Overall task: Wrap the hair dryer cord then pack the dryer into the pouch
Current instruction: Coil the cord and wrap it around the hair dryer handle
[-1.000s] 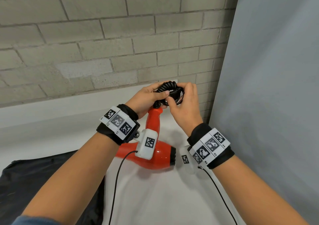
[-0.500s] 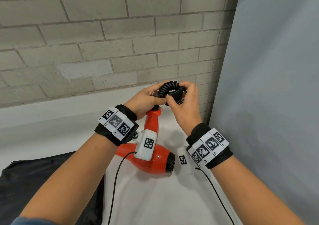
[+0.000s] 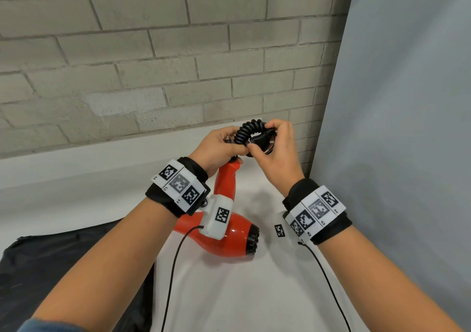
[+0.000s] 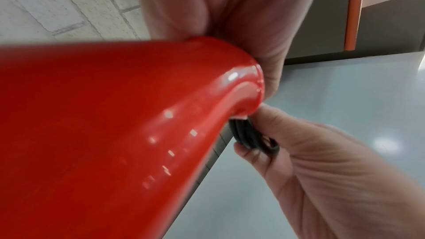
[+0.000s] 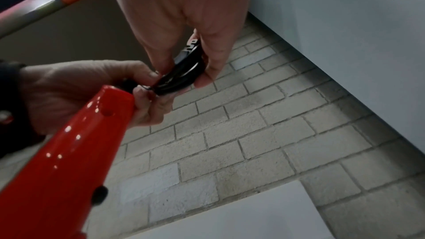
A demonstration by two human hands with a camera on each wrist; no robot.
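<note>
Both hands grasp the black coiled cord (image 3: pixel 248 134) bunched at the handle end of the red hair dryer (image 3: pixel 229 237): left hand (image 3: pixel 219 148), right hand (image 3: pixel 276 150). The dryer's body rests on the white surface (image 3: pixel 229 293), just right of the black pouch (image 3: pixel 63 260).

Head view bright, even, soft light from above. Faint grey shadows on white table (image 3: pixel 254 293) under hair dryer (image 3: pixel 229 240) and hands. Small shiny spot on red shell. Brick lines (image 3: pixel 153 51) bend near edges, wide-lens curve. Left wrist view very blurry up close: red body (image 4: pixel 103 124) smeared, white glints stretched, pale glare spot on floor (image 4: pixel 387 144). Right wrist view dimmer, grainy, corners dark, near hand (image 5: pixel 184 15) soft, bricks sharper.
</note>
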